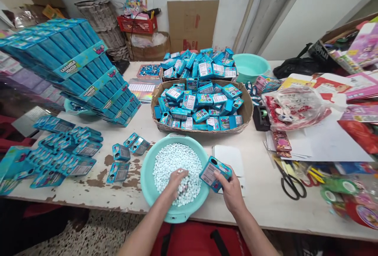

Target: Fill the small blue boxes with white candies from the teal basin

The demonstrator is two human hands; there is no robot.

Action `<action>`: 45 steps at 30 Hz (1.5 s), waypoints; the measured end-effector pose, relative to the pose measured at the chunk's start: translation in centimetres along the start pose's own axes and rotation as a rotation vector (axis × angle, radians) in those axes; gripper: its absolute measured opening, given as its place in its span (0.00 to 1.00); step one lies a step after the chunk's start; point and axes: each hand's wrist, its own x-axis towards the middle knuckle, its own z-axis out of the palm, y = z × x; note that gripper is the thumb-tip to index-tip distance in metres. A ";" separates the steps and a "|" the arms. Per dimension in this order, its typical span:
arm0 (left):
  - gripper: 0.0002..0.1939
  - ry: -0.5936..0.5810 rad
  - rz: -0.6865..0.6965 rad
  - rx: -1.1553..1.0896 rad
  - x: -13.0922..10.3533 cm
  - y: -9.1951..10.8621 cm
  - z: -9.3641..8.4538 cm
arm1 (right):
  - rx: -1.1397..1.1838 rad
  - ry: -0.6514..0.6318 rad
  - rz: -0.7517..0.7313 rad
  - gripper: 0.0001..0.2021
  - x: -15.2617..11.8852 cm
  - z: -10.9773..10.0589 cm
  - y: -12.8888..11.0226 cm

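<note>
My left hand [177,185] reaches into a round turquoise basin [147,177] full of small pale candies [174,159]; its fingers are curled round some of them. To its right, my right hand [232,189] grips a small blue box [215,172] tilted beside the basin's right rim, with a dark round opening in its top. Behind the basin stands a cardboard tray [203,130] heaped with similar blue boxes [189,101]. Several more blue boxes [119,172] stand on the table left of the basin.
A tall stack of blue display cartons [71,67] leans at the left, near grouped boxes [62,155]. A white scale-like object [228,157] lies beside the right hand. Scissors [291,183], a tape dispenser [261,118] and a plastic bag [298,108] lie right. Another turquoise basin [251,67] stands behind.
</note>
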 end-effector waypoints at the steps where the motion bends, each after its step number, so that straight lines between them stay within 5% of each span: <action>1: 0.14 -0.012 -0.014 -0.030 -0.1 0.6 -0.3 | -0.059 -0.027 -0.026 0.18 -0.3 0.3 -0.2; 8: 0.13 -0.238 0.158 -0.281 -4.1 7.1 0.2 | -0.369 -0.166 -0.283 0.18 -2.0 3.0 0.0; 11: 0.11 -0.207 0.299 -0.344 -5.0 8.5 1.4 | -0.476 -0.203 -0.412 0.15 -2.3 4.2 0.8; 16: 0.15 0.000 0.330 -0.445 -4.4 8.4 2.1 | -0.662 -0.250 -0.479 0.15 -2.6 5.3 1.1; 45: 0.15 0.107 0.453 -0.298 -4.4 8.6 2.6 | -0.751 -0.255 -0.509 0.15 -2.3 6.2 -0.7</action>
